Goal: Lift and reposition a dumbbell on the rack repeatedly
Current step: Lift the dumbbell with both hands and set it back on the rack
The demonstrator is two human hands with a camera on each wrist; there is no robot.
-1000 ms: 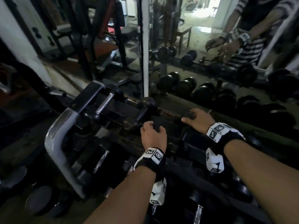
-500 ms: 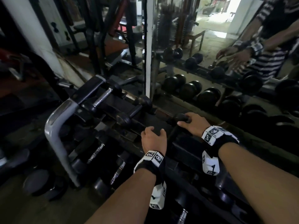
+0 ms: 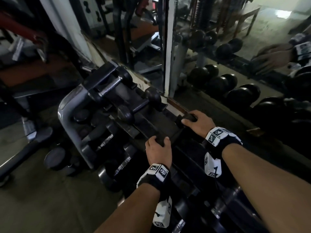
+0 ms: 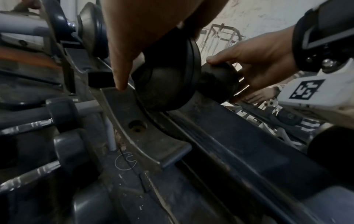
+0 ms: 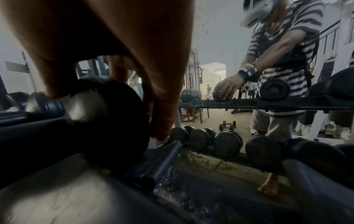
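A black dumbbell (image 3: 159, 140) lies across the top tier of the dark rack (image 3: 74, 105), near its left end. My left hand (image 3: 157, 149) grips the near head, fingers curled over its top. My right hand (image 3: 200, 121) grips the far head (image 3: 188, 117) by the mirror. In the left wrist view the near head (image 4: 168, 81) rests in a curved cradle on the rack rail (image 4: 229, 151), with the right hand (image 4: 258, 60) cupping the far head (image 4: 218, 80). The right wrist view shows my right hand (image 5: 134, 53) wrapped over the dark head (image 5: 107, 121).
Two smaller dumbbells (image 3: 139, 105) sit on the top tier to the left. Chrome-handled dumbbells (image 3: 107, 142) fill the lower tiers. A mirror (image 3: 235, 64) stands right behind the rack, reflecting it and me. Weight plates (image 3: 55, 157) lie on the floor at left.
Both hands keep their hold on the dumbbell's two heads. The dumbbell has come down from slightly raised onto the cradle. My view has tilted down and closer.
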